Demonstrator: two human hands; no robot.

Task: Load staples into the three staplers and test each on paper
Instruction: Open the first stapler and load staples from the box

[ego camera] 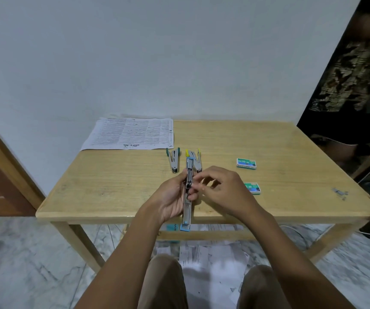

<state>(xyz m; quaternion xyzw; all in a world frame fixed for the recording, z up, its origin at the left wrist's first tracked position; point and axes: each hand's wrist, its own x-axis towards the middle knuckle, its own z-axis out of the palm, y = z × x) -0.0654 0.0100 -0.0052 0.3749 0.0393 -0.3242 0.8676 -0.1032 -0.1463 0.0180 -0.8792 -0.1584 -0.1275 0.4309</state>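
My left hand grips a blue stapler that is swung fully open, its metal length running from the table's front edge toward the wall. My right hand pinches at the stapler's middle with thumb and forefinger; whether staples are between the fingers is hidden. A green stapler and a yellow stapler lie open on the wooden table just beyond my hands. Printed paper lies at the back left. One green staple box sits to the right, another staple box partly behind my right hand.
A small heap of loose staples lies near the table's right edge. A person in dark patterned clothing stands at the right. Scattered papers cover the marble floor under the table. A wooden door frame is at the left.
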